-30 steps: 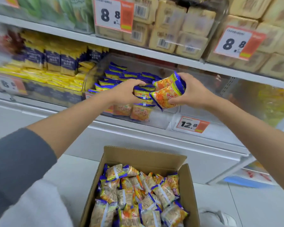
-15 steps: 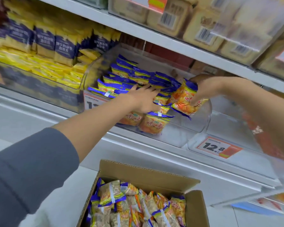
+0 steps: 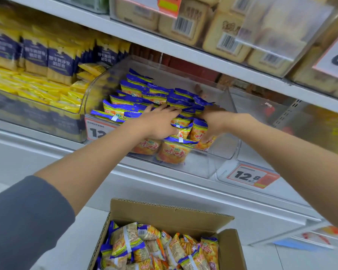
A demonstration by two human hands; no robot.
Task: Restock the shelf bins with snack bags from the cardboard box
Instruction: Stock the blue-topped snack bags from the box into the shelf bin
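Observation:
A clear shelf bin (image 3: 225, 151) holds rows of orange snack bags with blue tops (image 3: 137, 90). My left hand (image 3: 160, 122) lies flat on the front rows, fingers spread and pressing the bags back. Beside it, my right hand (image 3: 215, 119) reaches down into the bin's right front, thumb and fingers round a couple of snack bags (image 3: 199, 131) set among the others. An open cardboard box (image 3: 164, 211) stands on the floor below, with several more of the same bags (image 3: 154, 246) inside.
Left of the bin is a bin of yellow and blue packets (image 3: 37, 61). A second clear bin (image 3: 261, 114) sits to the right above a 12.8 price tag (image 3: 250, 176). The shelf above carries beige biscuit packs (image 3: 183, 22).
My right hand has brought its snack bags down from above the bin into the bin's right front. My left hand moved forward onto the rows. The view has tilted closer to the shelf.

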